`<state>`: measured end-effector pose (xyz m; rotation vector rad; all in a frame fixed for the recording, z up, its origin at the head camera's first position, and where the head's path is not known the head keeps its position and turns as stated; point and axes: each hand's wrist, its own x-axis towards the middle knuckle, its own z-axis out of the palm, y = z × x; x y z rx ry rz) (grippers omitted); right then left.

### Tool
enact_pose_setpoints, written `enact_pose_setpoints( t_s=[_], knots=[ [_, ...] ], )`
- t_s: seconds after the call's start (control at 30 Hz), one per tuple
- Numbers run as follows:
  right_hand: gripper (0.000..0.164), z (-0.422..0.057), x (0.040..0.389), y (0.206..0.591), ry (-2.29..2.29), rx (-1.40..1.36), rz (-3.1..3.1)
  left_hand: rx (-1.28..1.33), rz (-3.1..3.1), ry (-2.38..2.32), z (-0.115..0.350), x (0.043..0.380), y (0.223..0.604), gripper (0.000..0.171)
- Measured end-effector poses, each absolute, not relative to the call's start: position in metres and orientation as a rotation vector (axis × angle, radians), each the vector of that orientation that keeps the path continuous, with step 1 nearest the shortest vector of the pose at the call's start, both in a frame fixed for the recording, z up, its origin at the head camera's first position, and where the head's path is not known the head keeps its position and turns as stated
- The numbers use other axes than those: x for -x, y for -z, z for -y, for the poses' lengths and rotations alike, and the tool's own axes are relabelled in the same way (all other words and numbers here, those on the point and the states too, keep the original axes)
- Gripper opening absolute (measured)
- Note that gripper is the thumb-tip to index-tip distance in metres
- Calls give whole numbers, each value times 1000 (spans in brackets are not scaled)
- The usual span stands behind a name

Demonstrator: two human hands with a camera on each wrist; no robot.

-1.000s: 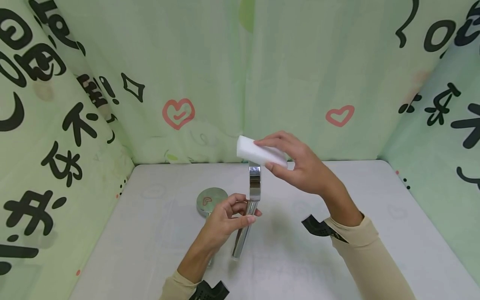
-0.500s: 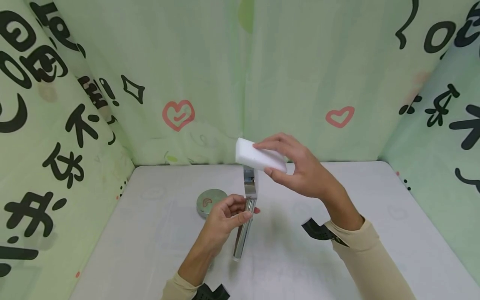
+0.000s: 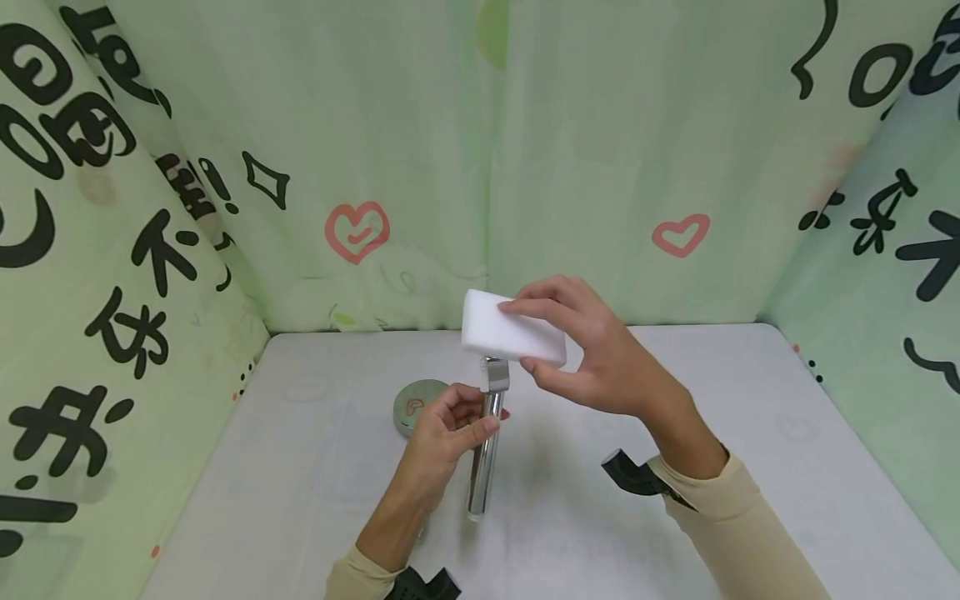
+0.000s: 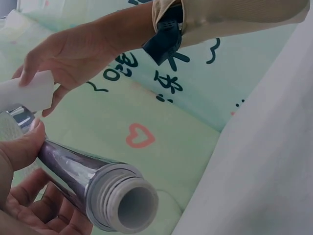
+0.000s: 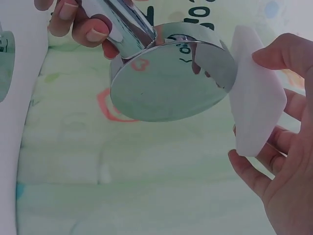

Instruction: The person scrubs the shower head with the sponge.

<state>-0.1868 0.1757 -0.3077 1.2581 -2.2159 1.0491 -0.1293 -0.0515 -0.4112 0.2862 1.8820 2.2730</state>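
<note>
My left hand [image 3: 442, 437] grips a chrome shower head [image 3: 485, 475] by its handle and holds it above the table. The handle's pale threaded end [image 4: 128, 205] points down toward me. Pinched between the thumb and fingers of my right hand [image 3: 611, 367] is a white sponge [image 3: 517, 327], at the rim of the head. In the right wrist view the mirror-like round back of the shower head [image 5: 171, 88] shows, with the sponge [image 5: 254, 98] against its edge. From the head view, the sponge hides the top of the shower head.
A second round, mirror-like piece [image 3: 408, 406] lies on the white table [image 3: 300, 467], partly behind my left hand. Green curtains [image 3: 420, 150] with black lettering and red hearts hang around the back and sides. Dark straps sit on both wrists.
My right hand has brought the sponge slightly down and left along the shower head's rim, turning its broad side more toward me. My left hand has shifted the shower head slightly left.
</note>
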Motion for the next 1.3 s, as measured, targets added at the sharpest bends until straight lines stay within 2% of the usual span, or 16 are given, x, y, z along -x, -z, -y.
enact_pose_setpoints(
  t_s=[0.23,0.83,1.3],
  knots=[
    [52,-172,182,314,-992,-1264,2184,-208,-1862,-2306,52,129,410,33],
    [50,-166,185,338,-579,-1336,1880,-232,-1754,-2400,53,129,407,40],
    [35,-155,185,346,-260,-1266,1536,-215,-1685,-2429,55,127,405,49]
  ],
)
